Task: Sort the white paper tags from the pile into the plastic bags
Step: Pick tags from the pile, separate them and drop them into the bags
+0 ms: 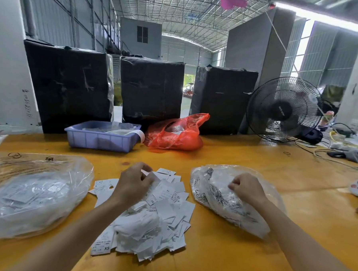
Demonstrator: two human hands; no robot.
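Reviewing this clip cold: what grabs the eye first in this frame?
The heap of white tags in the middle of the yellow table, with the left hand pinching one at its far edge. The right hand grips a clear bag beside the heap, and a bigger clear bag lies at the left. Behind them, a red bag stands out by a blue bin.
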